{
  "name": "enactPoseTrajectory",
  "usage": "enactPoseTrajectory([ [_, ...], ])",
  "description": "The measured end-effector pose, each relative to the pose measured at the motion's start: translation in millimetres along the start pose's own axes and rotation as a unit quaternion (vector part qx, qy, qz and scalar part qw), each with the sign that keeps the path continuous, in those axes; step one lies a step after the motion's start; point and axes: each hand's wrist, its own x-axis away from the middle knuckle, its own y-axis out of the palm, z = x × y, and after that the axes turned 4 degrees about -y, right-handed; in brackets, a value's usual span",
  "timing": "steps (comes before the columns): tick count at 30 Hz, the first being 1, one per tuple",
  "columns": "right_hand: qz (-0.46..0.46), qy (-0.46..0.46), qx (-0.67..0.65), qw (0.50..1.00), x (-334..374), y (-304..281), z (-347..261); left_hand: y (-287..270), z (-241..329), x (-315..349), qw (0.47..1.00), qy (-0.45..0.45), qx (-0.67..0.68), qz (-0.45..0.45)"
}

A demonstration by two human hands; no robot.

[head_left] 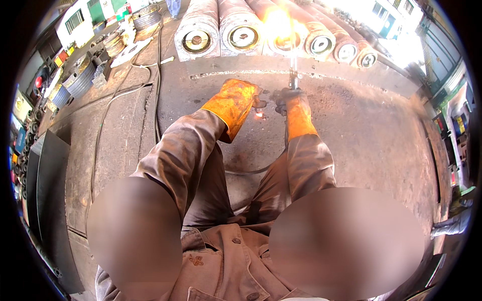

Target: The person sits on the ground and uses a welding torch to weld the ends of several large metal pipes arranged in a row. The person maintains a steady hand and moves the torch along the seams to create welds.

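My right hand (297,111), in an orange work glove with blackened fingers, is closed around the handle of a gas torch (293,74). The torch points away from me, and a big bright flame (282,29) flares at its far end, in front of the row of cylinders. Close by on the left is my left hand (235,103) in a matching orange glove, its fingers curled in. Whatever those fingers hold, if anything, is hidden. Below its fingertips a small orange glow (259,115) shows. A dark hose (248,172) curves across between my legs.
Several large metal cylinders (196,41) lie side by side, ends toward me, behind a low steel edge (321,67). Cables (157,95) run along the plate floor at left. Ringed drums (79,80) stand farther left, with a dark steel panel (45,200) nearer.
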Motion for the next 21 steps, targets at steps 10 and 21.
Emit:
enactPoseTrajectory([
  [10,0.029,-0.056,-0.098,0.993,-26,10,33,12,-9,-2,0.998,0.042,0.022,0.052],
  [21,-0.027,-0.014,-0.087,0.996,-21,5,30,10,-3,10,0.996,0.042,0.012,0.078],
])
